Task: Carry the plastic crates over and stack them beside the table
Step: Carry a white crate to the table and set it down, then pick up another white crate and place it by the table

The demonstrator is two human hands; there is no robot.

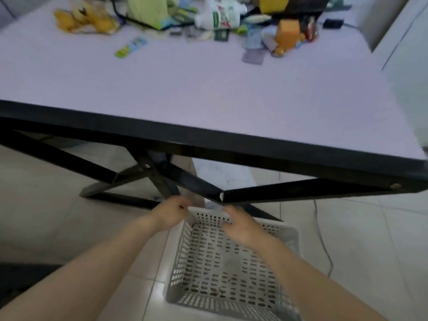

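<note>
A white perforated plastic crate [222,269] sits on the tiled floor just in front of the table's black crossed legs [162,179]. It holds nothing. My left hand [170,212] is curled around the crate's far left corner. My right hand [240,224] lies over the far rim with its fingers bent down onto it. Both forearms reach in from the bottom of the view. The table [208,89] has a pale lilac top with a black edge and spans the upper half of the view.
Clutter lies at the table's far side: a white bottle [220,16], an orange box [288,33], yellow stuff [85,18], cards and packets. A thin cable [324,239] runs over the floor right of the crate. A white wall or cabinet [407,42] stands at the right.
</note>
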